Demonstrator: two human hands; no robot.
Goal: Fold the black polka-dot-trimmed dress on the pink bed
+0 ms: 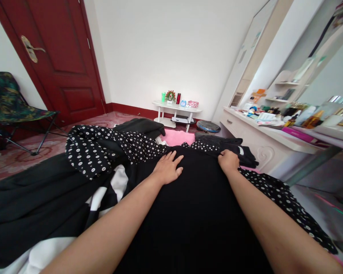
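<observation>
A black garment (200,205) lies spread flat in front of me, with black-and-white dotted fabric (100,148) at its far and right edges. My left hand (168,167) rests flat on the black cloth, fingers apart, holding nothing. My right hand (228,160) is closed on the garment's far edge, next to the dotted trim. Both forearms reach out over the cloth.
Dark clothes (143,127) and a pink cloth (178,137) lie beyond the garment. A white dresser (263,133) crowded with bottles stands at the right, a small white table (175,108) by the far wall, a folding chair (14,106) and a red door (63,57) at the left.
</observation>
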